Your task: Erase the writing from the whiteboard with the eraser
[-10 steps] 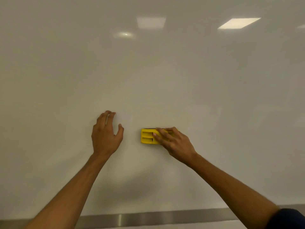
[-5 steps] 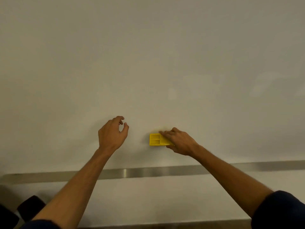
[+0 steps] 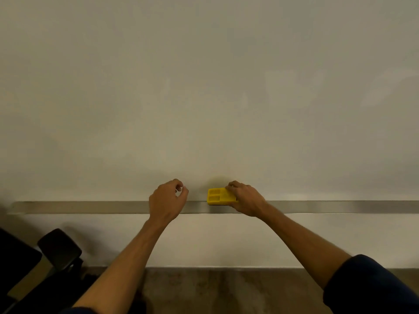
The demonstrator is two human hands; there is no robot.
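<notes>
Eraser (image 3: 218, 196): yellow, block-shaped, its ribbed plastic back facing the camera. Position: low on the board, bottom edge touching or just above the metal rail (image 3: 90, 207); which of the two cannot be told.

Right hand (image 3: 246, 198): fingers closed over the right end of the eraser, holding it against the board. The left half of the eraser shows clear of the fingers.

Left hand (image 3: 166, 200): near the eraser on its left, apart from it. Fingers curled loosely inward, thumb close to the forefinger, holding nothing visible. Whether any fingertip touches the board cannot be told.

Whiteboard (image 3: 204, 87): fills the upper frame. No legible marker strokes anywhere in view. Faint pale smears and soft reflections at centre and right; whether any is ink residue is not certain.

Task status, as judged: wiping appears complete or nearly so across the visible area. With the eraser down at the rail, the step in hand looks like setting it down or finishing a last low pass. Remaining: at most, faint residue.

Hidden or unclear: the board's top and side edges are cut off, so writing outside the frame cannot be ruled out. The eraser's felt face and the patch beneath it are covered. The dark object at lower left (image 3: 59, 248), probably a chair, is cropped and dim.
</notes>
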